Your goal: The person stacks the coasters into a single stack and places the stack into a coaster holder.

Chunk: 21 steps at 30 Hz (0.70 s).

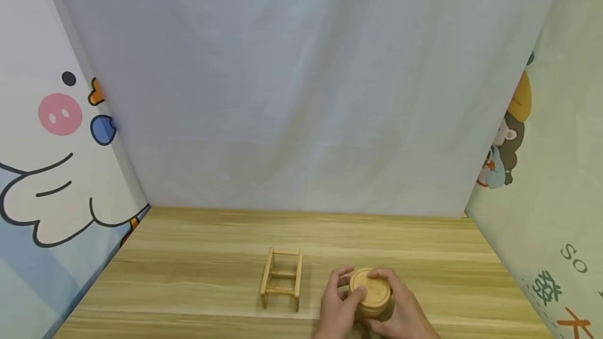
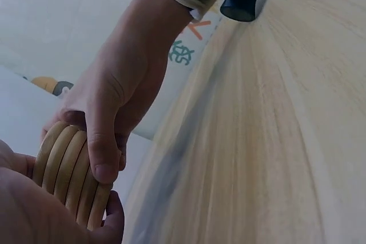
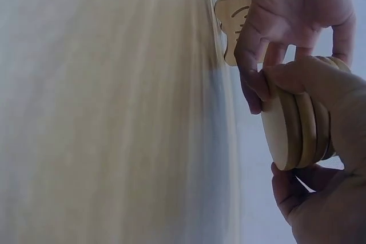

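A stack of several round wooden coasters [image 1: 374,289] is held between both hands over the table's front right part. My left hand [image 1: 338,307] grips its left side, thumb on the top coaster. From the right, my right hand [image 1: 402,307] curls round the stack with a finger over the top edge. The coasters [image 2: 68,170] lie face to face in the left wrist view, their edges lined up. In the right wrist view the stack [image 3: 297,121] appears raised off the table. A small wooden rack [image 1: 282,275] stands apart, left of the hands.
The wood-grain table [image 1: 188,260] reaches back to a pale cloth [image 1: 282,93]. Printed cartoon panels stand at the left [image 1: 56,171] and right [image 1: 542,198] sides. Cut-out slots show in the rack's side [image 3: 234,18] in the right wrist view.
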### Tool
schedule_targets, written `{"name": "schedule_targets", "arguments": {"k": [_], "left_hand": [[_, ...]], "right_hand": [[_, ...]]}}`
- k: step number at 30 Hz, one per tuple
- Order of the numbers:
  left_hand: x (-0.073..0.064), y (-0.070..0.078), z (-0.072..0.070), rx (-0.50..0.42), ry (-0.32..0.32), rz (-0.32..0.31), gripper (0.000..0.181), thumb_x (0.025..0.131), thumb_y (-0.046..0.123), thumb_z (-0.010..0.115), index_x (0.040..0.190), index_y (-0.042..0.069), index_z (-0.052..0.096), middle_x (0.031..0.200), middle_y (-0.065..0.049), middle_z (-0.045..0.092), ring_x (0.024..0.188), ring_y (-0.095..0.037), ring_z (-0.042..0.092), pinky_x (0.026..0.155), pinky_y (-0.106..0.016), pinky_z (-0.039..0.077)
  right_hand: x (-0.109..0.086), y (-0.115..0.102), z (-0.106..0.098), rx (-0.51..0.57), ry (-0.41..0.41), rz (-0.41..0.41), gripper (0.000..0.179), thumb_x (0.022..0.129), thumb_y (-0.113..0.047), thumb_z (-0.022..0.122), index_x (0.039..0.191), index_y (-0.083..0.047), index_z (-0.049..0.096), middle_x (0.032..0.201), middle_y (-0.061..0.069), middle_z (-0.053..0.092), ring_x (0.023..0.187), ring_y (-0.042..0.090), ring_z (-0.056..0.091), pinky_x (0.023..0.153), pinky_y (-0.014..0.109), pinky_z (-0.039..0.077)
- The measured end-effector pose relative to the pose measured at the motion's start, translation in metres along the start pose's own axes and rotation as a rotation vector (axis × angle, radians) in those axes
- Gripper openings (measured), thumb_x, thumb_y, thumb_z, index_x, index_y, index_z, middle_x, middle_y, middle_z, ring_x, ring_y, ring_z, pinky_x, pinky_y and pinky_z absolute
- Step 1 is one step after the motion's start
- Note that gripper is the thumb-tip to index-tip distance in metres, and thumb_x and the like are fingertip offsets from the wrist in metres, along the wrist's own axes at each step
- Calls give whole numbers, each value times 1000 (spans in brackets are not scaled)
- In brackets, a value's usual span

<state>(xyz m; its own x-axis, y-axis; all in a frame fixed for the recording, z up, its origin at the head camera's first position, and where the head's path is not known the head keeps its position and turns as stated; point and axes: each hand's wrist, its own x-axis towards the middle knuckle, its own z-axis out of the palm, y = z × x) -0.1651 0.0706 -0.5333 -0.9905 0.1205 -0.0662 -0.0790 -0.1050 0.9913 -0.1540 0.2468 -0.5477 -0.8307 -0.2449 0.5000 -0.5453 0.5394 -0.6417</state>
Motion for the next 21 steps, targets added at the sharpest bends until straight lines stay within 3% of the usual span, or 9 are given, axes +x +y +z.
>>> {"name": "schedule_targets", "arguments": {"k": [3, 6, 12, 17, 21], "left_hand": [[0, 1, -3, -33, -12, -6, 55, 98, 14, 76, 150, 5, 58, 131, -14, 64, 103, -20, 68, 81, -35, 62], [1, 2, -7, -124, -38, -20, 57, 100, 12, 74, 152, 2, 55, 131, -17, 62, 105, -23, 68, 79, -37, 65], [0, 6, -11, -279, -65, -78, 56, 103, 11, 73, 154, 1, 52, 133, -20, 60, 107, -28, 71, 83, -41, 67], [-1, 11, -12, -371, -87, -136, 55, 106, 16, 70, 155, 3, 49, 134, -19, 57, 113, -29, 68, 90, -51, 65], [-2, 14, -11, -473, -100, -193, 53, 108, 20, 67, 154, 6, 45, 137, -18, 60, 112, -26, 70, 88, -45, 64]], "right_hand": [[0, 2, 2, -17, 12, -23, 91, 65, -9, 109, 141, -13, 58, 136, 9, 67, 117, 2, 61, 88, 24, 55], [2, 2, 3, -18, 27, -41, 92, 67, -11, 109, 142, -11, 57, 134, 10, 69, 113, 2, 62, 83, 27, 56], [4, 1, 1, 2, 54, -58, 96, 69, -14, 109, 149, -11, 56, 137, 12, 70, 120, 4, 65, 88, 31, 60], [5, 0, 1, 14, 86, -53, 104, 70, -11, 108, 157, -9, 52, 132, 2, 71, 114, 5, 65, 90, 32, 59], [6, 0, 3, 39, 121, -50, 107, 70, -6, 105, 162, -8, 49, 137, -4, 69, 119, 4, 63, 91, 30, 57]]}}
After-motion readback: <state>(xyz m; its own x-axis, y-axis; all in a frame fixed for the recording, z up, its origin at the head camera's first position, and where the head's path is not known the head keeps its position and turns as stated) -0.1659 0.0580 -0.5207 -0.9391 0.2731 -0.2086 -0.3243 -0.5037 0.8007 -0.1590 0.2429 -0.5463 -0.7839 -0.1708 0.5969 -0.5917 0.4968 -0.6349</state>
